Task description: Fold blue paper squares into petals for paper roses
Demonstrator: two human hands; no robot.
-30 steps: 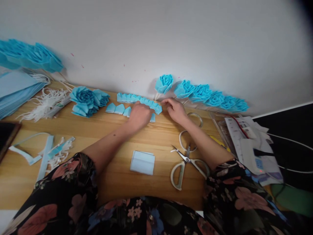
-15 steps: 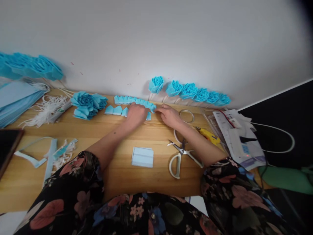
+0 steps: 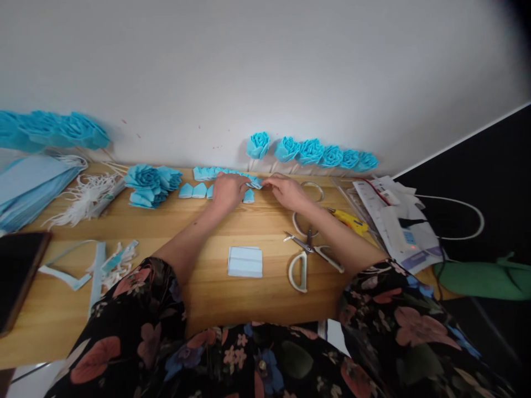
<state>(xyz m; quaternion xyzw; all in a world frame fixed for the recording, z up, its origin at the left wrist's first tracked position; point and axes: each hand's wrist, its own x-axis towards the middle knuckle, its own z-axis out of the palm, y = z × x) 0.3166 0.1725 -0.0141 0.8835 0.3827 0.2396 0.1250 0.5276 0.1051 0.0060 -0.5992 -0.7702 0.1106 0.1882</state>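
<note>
Head view: the left hand lies over two rows of blue petals, its fingers curled down on the upper row near that row's right end. Whether they pinch a petal cannot be told. The right hand is just beside, thumb and forefinger drawn narrow at the row's end petal; whether they grip it is too small to tell.

Nearer the person than the left fingers runs the lower row, partly hidden by that hand, with one petal showing to its right. Beyond the right fingers, flowers on sticks lean against the wall. Left of the left fingers lies a bunch of flowers. Toward the person from both hands sit folded sheets and, below the right wrist, scissors. Right of the right fingers is a yellow tool.
</note>
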